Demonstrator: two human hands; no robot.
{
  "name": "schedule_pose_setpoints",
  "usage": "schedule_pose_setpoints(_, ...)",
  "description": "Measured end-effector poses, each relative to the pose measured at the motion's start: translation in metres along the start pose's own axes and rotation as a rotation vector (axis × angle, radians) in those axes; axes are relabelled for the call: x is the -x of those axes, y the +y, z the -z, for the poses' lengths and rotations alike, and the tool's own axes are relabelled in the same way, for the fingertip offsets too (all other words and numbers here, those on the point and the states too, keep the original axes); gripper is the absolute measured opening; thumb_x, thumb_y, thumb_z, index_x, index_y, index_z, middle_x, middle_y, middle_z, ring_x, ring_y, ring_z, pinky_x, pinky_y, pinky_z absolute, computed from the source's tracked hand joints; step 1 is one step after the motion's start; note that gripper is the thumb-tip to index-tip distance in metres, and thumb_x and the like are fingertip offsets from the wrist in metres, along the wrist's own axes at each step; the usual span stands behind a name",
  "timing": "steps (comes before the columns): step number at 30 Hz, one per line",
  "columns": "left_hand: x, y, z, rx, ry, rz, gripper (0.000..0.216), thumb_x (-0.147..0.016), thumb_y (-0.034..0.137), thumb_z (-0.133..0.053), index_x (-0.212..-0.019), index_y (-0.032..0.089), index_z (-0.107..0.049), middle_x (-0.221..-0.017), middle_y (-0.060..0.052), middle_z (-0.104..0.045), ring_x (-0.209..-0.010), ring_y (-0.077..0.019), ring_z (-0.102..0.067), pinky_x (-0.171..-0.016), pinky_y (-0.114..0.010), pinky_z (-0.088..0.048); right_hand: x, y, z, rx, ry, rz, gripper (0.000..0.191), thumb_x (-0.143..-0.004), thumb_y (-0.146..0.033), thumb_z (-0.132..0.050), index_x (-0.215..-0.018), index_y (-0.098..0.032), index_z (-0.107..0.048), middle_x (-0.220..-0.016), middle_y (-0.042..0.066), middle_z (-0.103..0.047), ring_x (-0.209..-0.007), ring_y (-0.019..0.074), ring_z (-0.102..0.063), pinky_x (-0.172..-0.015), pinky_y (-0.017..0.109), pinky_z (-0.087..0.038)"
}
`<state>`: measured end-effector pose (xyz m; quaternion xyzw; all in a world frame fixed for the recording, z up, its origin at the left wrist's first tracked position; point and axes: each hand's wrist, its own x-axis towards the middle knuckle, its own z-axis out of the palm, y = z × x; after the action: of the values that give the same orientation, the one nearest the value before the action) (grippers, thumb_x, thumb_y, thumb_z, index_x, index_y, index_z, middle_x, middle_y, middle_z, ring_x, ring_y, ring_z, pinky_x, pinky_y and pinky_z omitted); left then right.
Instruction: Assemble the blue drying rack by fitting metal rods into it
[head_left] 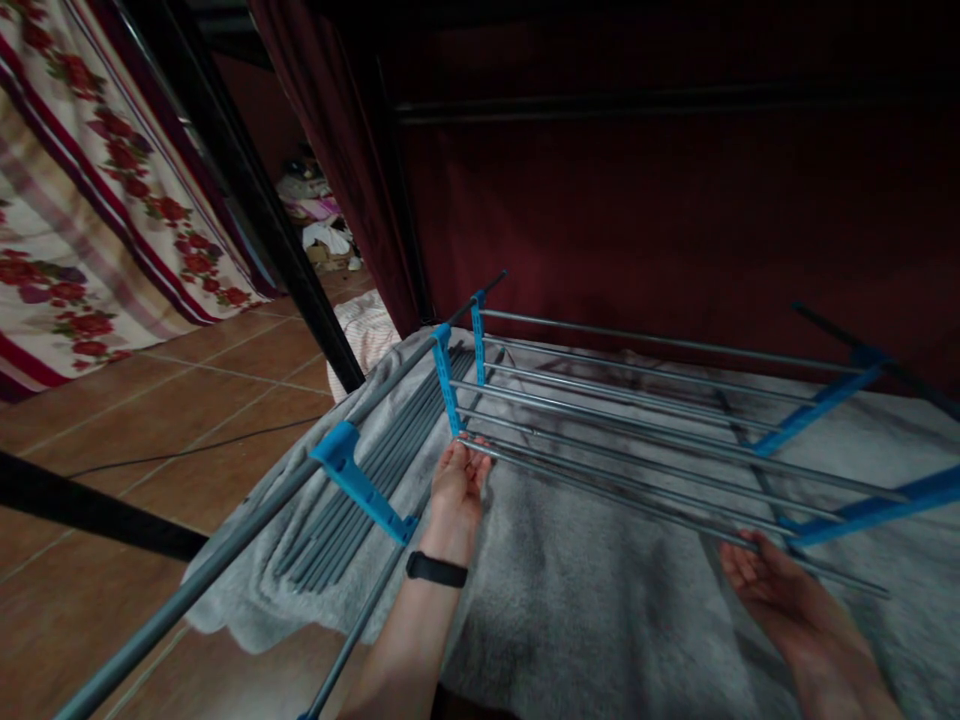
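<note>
A folding clothes-drying rack (645, 400) of grey metal rods and blue plastic brackets stands over a grey fluffy rug (600, 600). My left hand (459, 482), palm up with a black band on the wrist, touches the nearest rod from below at the rack's left end, fingers slightly curled. At the rack's right end my right hand (765, 578), also palm up with fingers stretched out, lies under the same rod. A side wing of the rack (352, 490) hangs folded down at the left.
A dark red curtain (675, 220) hangs close behind the rack. A black slanted post (247, 190) and a flowered cloth (82, 200) are at the left. The floor is brown tile (150, 400) with a thin cable across it. Clutter lies in the far doorway.
</note>
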<state>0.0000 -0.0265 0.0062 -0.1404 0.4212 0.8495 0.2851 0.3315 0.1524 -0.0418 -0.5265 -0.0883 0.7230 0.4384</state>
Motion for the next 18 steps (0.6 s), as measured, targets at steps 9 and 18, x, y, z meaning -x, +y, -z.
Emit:
schedule_pose_setpoints(9, -0.002, -0.001, 0.000, 0.025, 0.005, -0.009, 0.016, -0.094, 0.013, -0.052, -0.083, 0.017, -0.062, -0.078, -0.002, -0.069, -0.064, -0.0088, -0.066, -0.062, -0.019, -0.054, -0.002, 0.003, -0.005, 0.010, 0.056, -0.008, 0.015, -0.092, -0.010, -0.051, -0.085, -0.018, -0.061, -0.087, 0.000, -0.062, -0.076, 0.0094, -0.065, -0.063, 0.021, -0.061)
schedule_pose_setpoints(18, -0.002, -0.001, 0.002, 0.016, -0.014, 0.008, 0.016, -0.094, 0.014, -0.053, -0.083, 0.018, -0.063, -0.078, 0.000, -0.069, -0.061, -0.0083, -0.064, -0.059, -0.019, -0.054, 0.012, 0.004, -0.013, 0.024, 0.063, 0.012, 0.016, -0.093, -0.010, -0.050, -0.082, -0.018, -0.058, -0.084, -0.001, -0.060, -0.071, 0.0078, -0.063, -0.061, 0.018, -0.059)
